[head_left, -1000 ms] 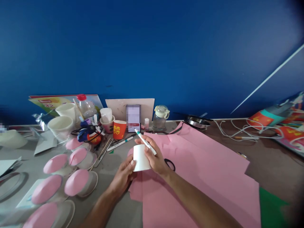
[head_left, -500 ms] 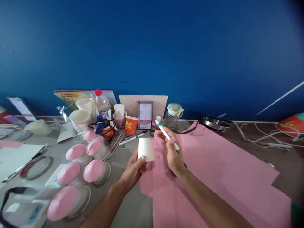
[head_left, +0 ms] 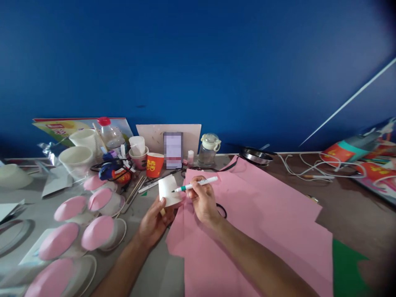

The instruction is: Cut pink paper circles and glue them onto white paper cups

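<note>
My left hand (head_left: 157,220) grips a small white paper cup (head_left: 167,189), its thumb on the near side and the cup tilted. In my right hand (head_left: 202,201) is a white marker with a green band (head_left: 198,184), uncapped and pointing left. Its dark tip is at the cup's side; whether it touches I cannot tell. Beneath my right hand lies a large sheet of pink paper (head_left: 262,231). A black ring-shaped handle (head_left: 222,210) shows beside my right wrist. Several white cups with pink paper covers (head_left: 98,233) lie on their sides to the left.
Along the back stand stacked white cups (head_left: 76,159), a red-capped bottle (head_left: 110,134), a red cup (head_left: 154,164), a phone (head_left: 173,150) and a lidded glass jar (head_left: 209,150). A black round pan (head_left: 256,156) and white cables (head_left: 297,169) lie at the right. Green paper (head_left: 348,268) shows lower right.
My right hand has turned the marker so its tip points left and brought it to the cup. The cup tilts more in my left hand. The view has swung right.
</note>
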A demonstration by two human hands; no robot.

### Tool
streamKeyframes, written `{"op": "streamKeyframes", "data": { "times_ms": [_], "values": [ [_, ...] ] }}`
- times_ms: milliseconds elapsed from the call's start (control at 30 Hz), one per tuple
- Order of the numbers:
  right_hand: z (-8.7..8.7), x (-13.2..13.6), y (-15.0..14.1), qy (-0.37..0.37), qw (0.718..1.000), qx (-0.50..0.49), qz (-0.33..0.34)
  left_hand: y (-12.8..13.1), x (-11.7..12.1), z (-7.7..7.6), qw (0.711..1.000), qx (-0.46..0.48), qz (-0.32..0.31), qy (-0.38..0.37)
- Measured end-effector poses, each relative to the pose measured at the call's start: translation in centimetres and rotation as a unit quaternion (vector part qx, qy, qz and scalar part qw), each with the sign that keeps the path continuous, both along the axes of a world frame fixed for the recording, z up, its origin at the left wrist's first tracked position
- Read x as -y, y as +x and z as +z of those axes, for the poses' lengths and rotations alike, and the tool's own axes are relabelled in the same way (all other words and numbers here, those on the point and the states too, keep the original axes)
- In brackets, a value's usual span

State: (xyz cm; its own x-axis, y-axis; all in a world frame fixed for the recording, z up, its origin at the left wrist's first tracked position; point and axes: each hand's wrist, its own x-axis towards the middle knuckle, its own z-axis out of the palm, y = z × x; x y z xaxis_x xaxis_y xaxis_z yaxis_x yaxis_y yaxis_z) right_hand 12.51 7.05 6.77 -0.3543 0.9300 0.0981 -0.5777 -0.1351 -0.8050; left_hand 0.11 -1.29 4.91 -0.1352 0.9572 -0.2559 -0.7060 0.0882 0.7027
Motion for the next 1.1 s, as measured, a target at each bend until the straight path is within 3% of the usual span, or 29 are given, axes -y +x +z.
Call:
{"op": "streamKeyframes", "data": {
  "times_ms": [300, 800, 1100],
  "values": [
    [-0.4, 0.1, -0.1, 0.012, 1.0, -0.027, 0.006, -0.2, -0.1, -0.2, 0.998, 0.042, 0.018, -0.034],
    [-1.1, 0.2, -0.1, 0.049, 0.998, 0.043, 0.005, -0.2, -0.1, 0.4, 0.996, 0.06, 0.025, -0.067],
    [-1.2, 0.5, -0.1, 0.036, 0.998, 0.047, -0.015, -0.1, -0.2, 0.5, 0.996, 0.06, 0.033, -0.05]
  ]
}}
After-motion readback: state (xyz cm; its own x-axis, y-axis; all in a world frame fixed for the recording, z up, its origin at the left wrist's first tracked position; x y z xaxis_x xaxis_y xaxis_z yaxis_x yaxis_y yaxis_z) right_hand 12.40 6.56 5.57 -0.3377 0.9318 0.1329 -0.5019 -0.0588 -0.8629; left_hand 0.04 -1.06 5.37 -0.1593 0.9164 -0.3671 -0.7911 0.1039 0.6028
